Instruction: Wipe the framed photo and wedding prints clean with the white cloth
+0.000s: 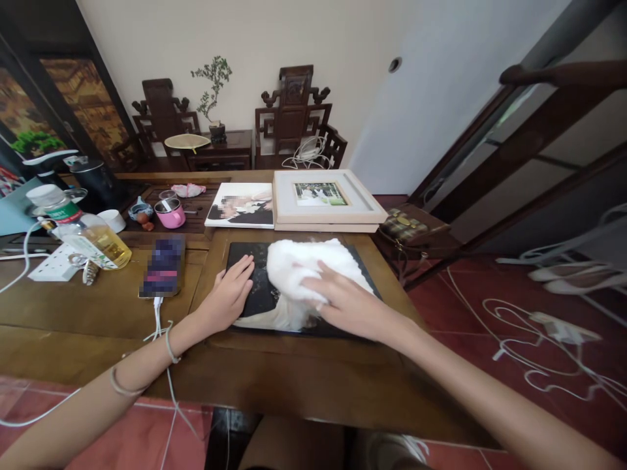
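A dark, flat picture panel lies on the wooden table in front of me, with a pale, dress-like image along its lower part. My left hand rests on the panel's left edge, palm down with fingers stretched out. My right hand grips a bunched white cloth, pressed against the panel. The cloth hides most of the panel's upper right, and part of my fingers sinks into its folds.
Behind the panel lie a framed photo and a photo print. To the left are a phone on a cable, a bottle of yellow liquid, a power strip and a pink mug. Cables trail over the red floor.
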The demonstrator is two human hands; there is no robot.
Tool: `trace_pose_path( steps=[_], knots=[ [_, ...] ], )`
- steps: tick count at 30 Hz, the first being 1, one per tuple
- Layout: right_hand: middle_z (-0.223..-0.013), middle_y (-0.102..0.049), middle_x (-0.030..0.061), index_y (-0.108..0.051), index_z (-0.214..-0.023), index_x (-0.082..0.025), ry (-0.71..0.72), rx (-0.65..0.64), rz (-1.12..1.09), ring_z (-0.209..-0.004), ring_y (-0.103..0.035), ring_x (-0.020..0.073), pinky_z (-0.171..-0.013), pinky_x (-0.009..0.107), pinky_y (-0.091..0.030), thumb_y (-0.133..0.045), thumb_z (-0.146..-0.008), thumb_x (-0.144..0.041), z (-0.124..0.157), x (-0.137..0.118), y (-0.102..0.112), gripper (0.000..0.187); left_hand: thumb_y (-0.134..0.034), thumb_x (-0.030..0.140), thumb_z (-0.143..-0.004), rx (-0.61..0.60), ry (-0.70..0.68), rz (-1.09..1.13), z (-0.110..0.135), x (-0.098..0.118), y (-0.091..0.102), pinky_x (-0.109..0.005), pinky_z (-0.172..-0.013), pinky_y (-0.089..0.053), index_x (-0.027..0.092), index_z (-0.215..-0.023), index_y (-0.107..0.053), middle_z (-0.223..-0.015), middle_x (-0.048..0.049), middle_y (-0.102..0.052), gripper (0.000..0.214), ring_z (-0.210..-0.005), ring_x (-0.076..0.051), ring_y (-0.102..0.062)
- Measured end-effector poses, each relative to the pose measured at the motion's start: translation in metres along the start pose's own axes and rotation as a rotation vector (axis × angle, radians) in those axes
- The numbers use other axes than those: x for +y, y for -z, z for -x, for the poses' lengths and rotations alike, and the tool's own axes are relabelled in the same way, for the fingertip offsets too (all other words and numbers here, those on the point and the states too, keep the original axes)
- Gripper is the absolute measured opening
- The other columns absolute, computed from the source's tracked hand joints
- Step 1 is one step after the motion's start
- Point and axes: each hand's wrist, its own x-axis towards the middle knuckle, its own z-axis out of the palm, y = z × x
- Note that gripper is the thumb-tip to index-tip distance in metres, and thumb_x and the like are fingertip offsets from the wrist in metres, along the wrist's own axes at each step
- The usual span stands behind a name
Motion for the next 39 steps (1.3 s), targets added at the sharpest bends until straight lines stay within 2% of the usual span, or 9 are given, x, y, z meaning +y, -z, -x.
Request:
trace_pose_path(
  steps=[3, 6, 11, 15, 19, 22, 28, 34, 39],
  knots=[
    [-0.125, -0.061, 0.0148, -0.061, -0.108, -0.015, -0.020, 0.120, 0.061, -0.136, -0.034, 0.0319, -0.107, 0.058, -0.025, -0.040, -0.086, -0.011, -0.029, 0.002, -0.010, 0.031, -0.025, 0.030, -0.099, 0.016, 0.014, 0.060, -0.001, 0.000, 0.001, -0.050, -0.112, -0.027, 0.015, -0.140, -0.038, -0.151, -0.0126, -0.033, 0.046, -0.141, -0.023, -0.027],
    [-0.122, -0.061, 0.0192, -0.061, -0.107, -0.013, 0.064, 0.108, 0.073, -0.137, -0.030, 0.0332, -0.107, 0.062, -0.020, -0.044, -0.084, -0.011, -0.040, -0.010, -0.017, 0.029, -0.026, 0.034, -0.099, 0.086, 0.004, 0.166, -0.003, 0.001, 0.005, -0.045, -0.115, -0.026, 0.016, -0.141, -0.039, -0.150, -0.0107, -0.035, 0.047, -0.139, -0.022, -0.031],
    [-0.114, -0.067, 0.0127, -0.064, -0.095, -0.017, 0.342, -0.071, -0.074, -0.139, -0.028, 0.0255, -0.114, 0.055, -0.010, -0.048, -0.071, -0.003, -0.020, -0.036, -0.017, 0.032, -0.024, 0.040, -0.099, 0.201, -0.031, 0.247, -0.004, 0.002, 0.011, -0.040, -0.117, -0.023, 0.015, -0.141, -0.040, -0.151, -0.0093, -0.034, 0.050, -0.140, -0.020, -0.031],
    [-0.122, -0.064, 0.0063, -0.064, -0.097, -0.021, 0.459, -0.149, -0.172, -0.137, -0.032, 0.0212, -0.115, 0.049, -0.012, -0.045, -0.074, -0.004, 0.008, -0.046, -0.005, 0.034, -0.021, 0.040, -0.100, 0.188, -0.033, 0.219, -0.003, 0.002, 0.010, -0.040, -0.117, -0.024, 0.013, -0.141, -0.039, -0.150, -0.0115, -0.034, 0.052, -0.140, -0.020, -0.030],
    [-0.111, -0.068, 0.0042, -0.066, -0.092, -0.025, 0.273, -0.206, -0.136, -0.126, -0.048, 0.0262, -0.103, 0.043, -0.038, -0.047, -0.077, -0.010, 0.030, -0.033, 0.016, 0.028, -0.024, 0.037, -0.099, 0.080, -0.027, 0.106, -0.001, 0.003, 0.007, -0.044, -0.115, -0.026, 0.011, -0.142, -0.035, -0.152, -0.0151, -0.029, 0.051, -0.142, -0.023, -0.026],
    [-0.102, -0.070, 0.0072, -0.066, -0.093, -0.025, 0.043, -0.176, -0.060, -0.121, -0.051, 0.0319, -0.090, 0.042, -0.046, -0.046, -0.082, -0.021, 0.030, -0.006, 0.025, 0.024, -0.029, 0.034, -0.099, -0.003, -0.002, 0.016, 0.000, 0.004, 0.005, -0.050, -0.112, -0.028, 0.014, -0.141, -0.037, -0.151, -0.0145, -0.032, 0.047, -0.142, -0.024, -0.025],
    [-0.086, -0.067, 0.0065, -0.062, -0.087, -0.021, -0.104, 0.089, -0.126, -0.088, -0.060, 0.0278, -0.081, 0.041, -0.045, -0.039, -0.088, -0.032, -0.025, 0.036, 0.019, 0.026, -0.034, 0.029, -0.098, -0.019, -0.002, -0.036, 0.001, 0.004, 0.004, -0.055, -0.109, -0.029, 0.016, -0.136, -0.043, -0.149, -0.0136, -0.037, 0.041, -0.142, -0.025, -0.026],
    [-0.110, -0.068, 0.0060, -0.064, -0.096, -0.020, 0.087, 0.112, -0.341, -0.099, -0.060, 0.0241, -0.090, 0.037, -0.042, -0.044, -0.092, -0.036, -0.103, 0.006, 0.010, 0.026, -0.037, 0.027, -0.096, 0.006, -0.020, -0.034, 0.002, 0.000, 0.002, -0.054, -0.110, -0.030, 0.014, -0.135, -0.044, -0.146, -0.0147, -0.040, 0.042, -0.140, -0.026, -0.029],
    [-0.105, -0.071, 0.0043, -0.066, -0.096, -0.020, 0.143, 0.086, -0.321, -0.096, -0.061, 0.0232, -0.088, 0.034, -0.043, -0.046, -0.091, -0.035, -0.113, -0.002, 0.007, 0.025, -0.039, 0.028, -0.095, 0.034, -0.028, -0.014, 0.002, -0.003, -0.001, -0.054, -0.109, -0.031, 0.013, -0.134, -0.046, -0.143, -0.0165, -0.044, 0.042, -0.137, -0.028, -0.035]
  ],
)
